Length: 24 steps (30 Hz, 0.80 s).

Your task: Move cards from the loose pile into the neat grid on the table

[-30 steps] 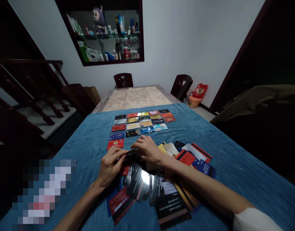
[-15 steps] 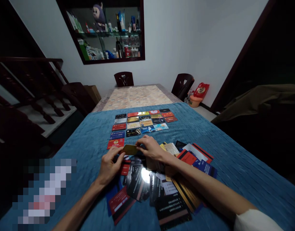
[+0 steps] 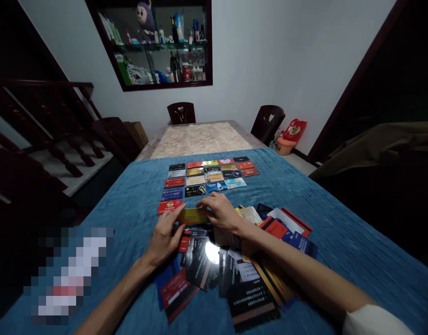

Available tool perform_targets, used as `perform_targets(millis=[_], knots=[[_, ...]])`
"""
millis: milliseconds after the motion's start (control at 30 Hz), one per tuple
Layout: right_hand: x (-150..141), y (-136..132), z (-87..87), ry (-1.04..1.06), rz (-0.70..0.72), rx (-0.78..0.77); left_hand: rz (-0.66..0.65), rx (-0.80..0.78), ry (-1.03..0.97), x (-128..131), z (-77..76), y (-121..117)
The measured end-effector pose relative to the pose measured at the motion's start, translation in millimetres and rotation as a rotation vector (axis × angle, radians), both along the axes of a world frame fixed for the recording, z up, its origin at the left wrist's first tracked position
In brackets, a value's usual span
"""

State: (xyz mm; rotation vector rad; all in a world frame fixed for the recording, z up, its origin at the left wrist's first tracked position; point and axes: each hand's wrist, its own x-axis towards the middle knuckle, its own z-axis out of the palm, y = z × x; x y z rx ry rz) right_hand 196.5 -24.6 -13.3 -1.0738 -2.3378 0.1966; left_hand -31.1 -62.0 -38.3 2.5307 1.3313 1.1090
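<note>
A yellow plastic card (image 3: 193, 216) is held between my two hands, just above the near part of the laid-out cards. My left hand (image 3: 166, 236) pinches its left end between thumb and fingers. At its right end my right hand (image 3: 220, 214) grips it, the fingertips curled at the edge. Right behind the left fingers lies a red card (image 3: 169, 206), the nearest of several cards set face up in rows. Under and in front of my hands spreads a loose heap of cards, among them a black card (image 3: 253, 304) and a dark red card (image 3: 179, 292).
A blue cloth (image 3: 123, 223) covers the near part of the table. Beyond it shows a patterned tabletop (image 3: 203, 137). A pixelated patch hides something at the left. Chairs (image 3: 268, 123) stand around the far end, and a shelf niche (image 3: 161, 46) is set into the wall.
The yellow card has tilted more upright, showing more of its face. My left fingers have shifted slightly on its left end. The whole view has moved a little.
</note>
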Motion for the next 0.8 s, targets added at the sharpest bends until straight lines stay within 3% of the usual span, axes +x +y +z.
perform_targets(millis=[167,500,800], knots=[[-1,-3,4.6,-0.038,-0.019,0.041,-0.018,0.016,0.042,0,-0.2,0],[5,-8,17.0,-0.171,-0.022,-0.03,0.005,0.103,0.093,-4,-10.3,4],[3,-10,18.0,-0.329,-0.076,0.05,0.012,0.108,0.153,1,-8.4,3]])
